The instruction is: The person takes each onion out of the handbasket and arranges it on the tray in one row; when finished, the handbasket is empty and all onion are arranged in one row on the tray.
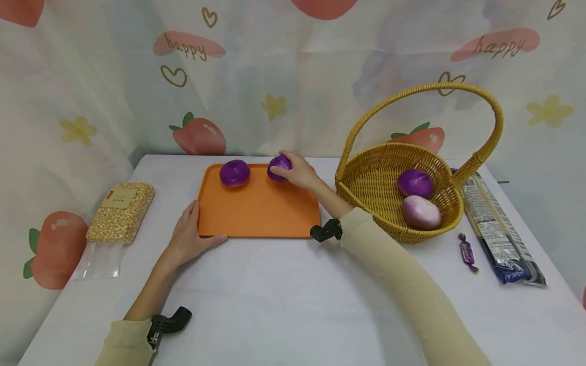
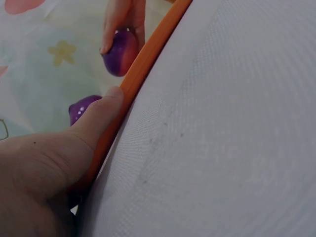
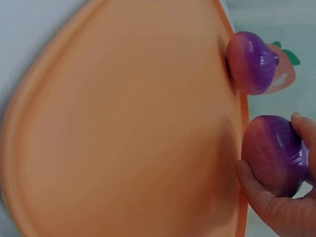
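Note:
An orange tray (image 1: 258,213) lies on the white table, and my left hand (image 1: 189,236) grips its near left corner. The left thumb (image 2: 101,111) lies along the front rim, while the fingers run up the left side. At the tray's back right, my right hand (image 1: 299,170) holds a purple onion (image 1: 278,168) between thumb and fingers. In the right wrist view, the held onion (image 3: 271,153) overlaps the tray's rim, with a shadow on the tray beside it. Another purple onion (image 1: 235,173) sits at the back left of the tray.
Right of the tray stands a tall-handled wicker basket (image 1: 366,190) with a purple onion (image 1: 415,183) and a pale purple-white vegetable (image 1: 421,212) inside. Beyond it lie a wrapped candy (image 1: 467,252) and a long foil packet (image 1: 499,229). A bag of yellow kernels (image 1: 121,213) lies far left.

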Demonstrator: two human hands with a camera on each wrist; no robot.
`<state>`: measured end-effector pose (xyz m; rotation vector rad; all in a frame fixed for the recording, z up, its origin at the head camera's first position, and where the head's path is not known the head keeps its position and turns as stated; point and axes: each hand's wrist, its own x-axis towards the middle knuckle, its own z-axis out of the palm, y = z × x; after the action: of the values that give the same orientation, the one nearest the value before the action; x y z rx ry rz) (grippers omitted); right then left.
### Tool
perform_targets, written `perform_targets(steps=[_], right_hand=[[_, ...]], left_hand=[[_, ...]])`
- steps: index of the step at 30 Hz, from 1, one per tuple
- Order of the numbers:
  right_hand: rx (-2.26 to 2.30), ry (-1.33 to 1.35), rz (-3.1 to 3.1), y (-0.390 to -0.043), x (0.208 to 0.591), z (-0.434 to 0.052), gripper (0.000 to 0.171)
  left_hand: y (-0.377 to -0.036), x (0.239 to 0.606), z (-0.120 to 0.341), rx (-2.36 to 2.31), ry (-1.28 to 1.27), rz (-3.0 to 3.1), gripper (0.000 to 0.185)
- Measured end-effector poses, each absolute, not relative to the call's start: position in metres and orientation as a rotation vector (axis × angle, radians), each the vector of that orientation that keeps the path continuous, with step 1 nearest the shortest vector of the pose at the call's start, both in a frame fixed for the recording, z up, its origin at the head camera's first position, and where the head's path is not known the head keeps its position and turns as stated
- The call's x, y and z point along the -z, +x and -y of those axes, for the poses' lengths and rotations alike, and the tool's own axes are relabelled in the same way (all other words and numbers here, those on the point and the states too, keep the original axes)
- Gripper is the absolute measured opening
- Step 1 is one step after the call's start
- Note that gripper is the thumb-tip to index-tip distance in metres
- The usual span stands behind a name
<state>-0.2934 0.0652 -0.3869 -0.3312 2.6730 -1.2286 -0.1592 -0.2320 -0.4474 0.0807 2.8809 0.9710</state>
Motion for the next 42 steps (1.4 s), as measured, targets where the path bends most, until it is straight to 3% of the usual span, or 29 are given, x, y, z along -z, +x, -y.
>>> perform_targets(steps=[42], right_hand=[[1.052,-0.317,-2.713,-0.2942,0.3946,-0.0633,0.070]], left_hand=[[-0.1563,0.4473,0.2309,-0.958,0.084,-2.894,0.120]])
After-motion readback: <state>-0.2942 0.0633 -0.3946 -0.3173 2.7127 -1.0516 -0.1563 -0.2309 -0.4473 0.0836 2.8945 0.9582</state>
